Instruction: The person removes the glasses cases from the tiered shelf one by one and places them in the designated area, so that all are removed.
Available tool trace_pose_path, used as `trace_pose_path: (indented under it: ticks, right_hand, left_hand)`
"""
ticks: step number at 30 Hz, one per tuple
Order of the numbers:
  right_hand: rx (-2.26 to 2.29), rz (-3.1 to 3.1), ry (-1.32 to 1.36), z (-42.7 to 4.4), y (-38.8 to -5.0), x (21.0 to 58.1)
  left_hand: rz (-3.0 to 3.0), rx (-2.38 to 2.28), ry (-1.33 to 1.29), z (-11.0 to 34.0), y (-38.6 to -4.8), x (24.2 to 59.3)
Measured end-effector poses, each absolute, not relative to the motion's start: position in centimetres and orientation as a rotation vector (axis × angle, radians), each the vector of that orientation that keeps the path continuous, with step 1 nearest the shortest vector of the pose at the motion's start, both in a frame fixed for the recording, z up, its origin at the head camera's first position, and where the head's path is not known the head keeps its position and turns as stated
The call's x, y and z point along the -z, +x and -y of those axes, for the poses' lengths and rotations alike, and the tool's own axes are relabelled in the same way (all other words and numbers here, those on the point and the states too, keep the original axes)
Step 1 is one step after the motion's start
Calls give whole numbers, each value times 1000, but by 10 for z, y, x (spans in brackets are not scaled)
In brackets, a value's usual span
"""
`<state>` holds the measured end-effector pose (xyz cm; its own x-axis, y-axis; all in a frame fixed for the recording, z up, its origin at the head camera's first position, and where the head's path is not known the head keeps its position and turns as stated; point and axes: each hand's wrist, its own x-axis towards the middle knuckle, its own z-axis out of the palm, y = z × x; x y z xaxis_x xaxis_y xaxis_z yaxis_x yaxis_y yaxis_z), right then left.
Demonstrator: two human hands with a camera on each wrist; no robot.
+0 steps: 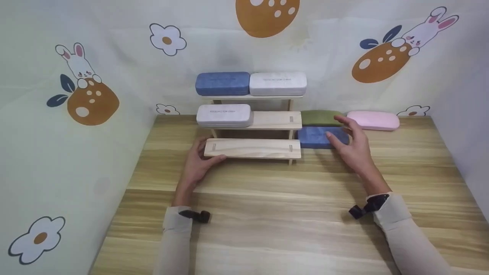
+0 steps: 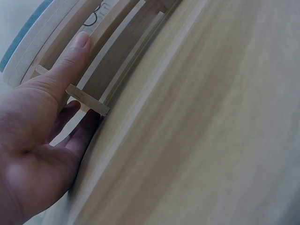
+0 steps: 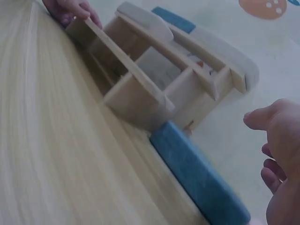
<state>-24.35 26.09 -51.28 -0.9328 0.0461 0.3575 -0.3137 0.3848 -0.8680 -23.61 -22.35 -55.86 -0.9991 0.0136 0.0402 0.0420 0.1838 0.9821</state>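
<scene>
A three-step wooden display rack (image 1: 252, 149) stands against the back wall. My left hand (image 1: 196, 162) holds the left end of its lowest step, with the thumb (image 2: 70, 61) along the front edge and the other fingers at the side and partly hidden. Above a blue glasses case (image 1: 317, 138) on the table, right of the rack, is my right hand (image 1: 357, 149). In the right wrist view that hand (image 3: 288, 150) has loosely bent fingers, nothing between them, and appears apart from the blue case (image 3: 197, 173). Behind lie a green case (image 1: 320, 117) and a pink case (image 1: 376, 120).
The top step carries another blue case (image 1: 222, 84) and a white case (image 1: 278, 84). A second white case (image 1: 224, 115) sits at the left of the middle step. Printed cloth walls (image 1: 126, 88) enclose the wooden table (image 1: 267, 217) at the back and sides.
</scene>
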Motion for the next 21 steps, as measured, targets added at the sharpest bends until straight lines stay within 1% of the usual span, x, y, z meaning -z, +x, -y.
trace_pose_path:
  ticks: [7, 21]
  right_hand:
    - [-1645, 2284, 330, -228, -240, 499]
    - [-1744, 2241, 479, -177, -243, 495]
  left_hand:
    - [2401, 1984, -53, 223, -235, 557]
    - [2419, 1935, -76, 225, -236, 559]
